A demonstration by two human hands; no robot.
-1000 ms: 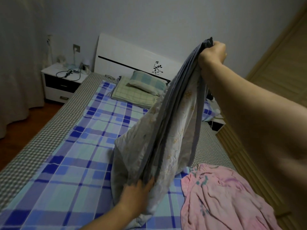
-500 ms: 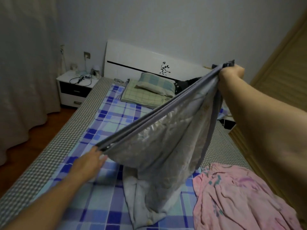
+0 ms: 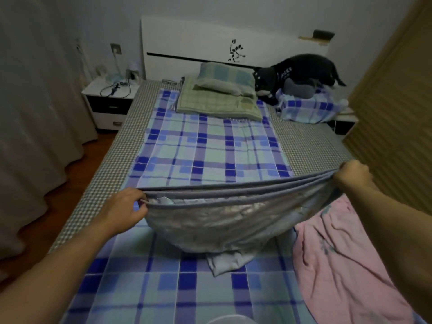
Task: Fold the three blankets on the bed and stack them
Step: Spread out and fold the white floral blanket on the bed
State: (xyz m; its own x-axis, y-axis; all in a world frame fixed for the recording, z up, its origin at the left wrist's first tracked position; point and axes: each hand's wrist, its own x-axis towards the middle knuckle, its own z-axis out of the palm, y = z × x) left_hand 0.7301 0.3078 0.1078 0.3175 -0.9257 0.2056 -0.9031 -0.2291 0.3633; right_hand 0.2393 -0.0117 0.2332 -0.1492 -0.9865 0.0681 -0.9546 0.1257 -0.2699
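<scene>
1. Here, the grey blanket (image 3: 224, 220) is stretched out sideways above the bed (image 3: 98, 183), its long axis running left to right across the mattress, with the bound grey edges uppermost and the pale body sagging below like a hammock.
2. The right end sits a little higher and farther toward the headboard than the left, so the top edge slopes gently upward to the right.
3. The left hand (image 3: 124, 211) pinches the left end of the stacked edges, thumb on top and fingers curled beneath the fabric.
4. The right hand (image 3: 353, 174) is closed in a fist around the bunched right end.
5. The blanket's lowest folds touch the bed, where a pale crumpled tail (image 3: 226, 260) lies on the blue plaid sheet (image 3: 205, 148).
6. A pink blanket (image 3: 339, 265) lies loose and rumpled on the right side of the bed, just beside the hanging grey one, partly under the right forearm.
7. Toward the head of the bed, a plaid pillow (image 3: 224, 78) rests on a folded green checked cloth (image 3: 219, 104).
8. To its right, a dark garment (image 3: 294, 71) is heaped on a folded blue plaid bundle (image 3: 306, 108).
9. A white headboard (image 3: 210, 43) with a black flower motif stands against the grey wall.
10. A white nightstand (image 3: 109, 99) with cables on top stands at the left, near a pale curtain (image 3: 35, 113); the floor is wooden, and a wooden wardrobe (image 3: 397, 101) fills the right side.
</scene>
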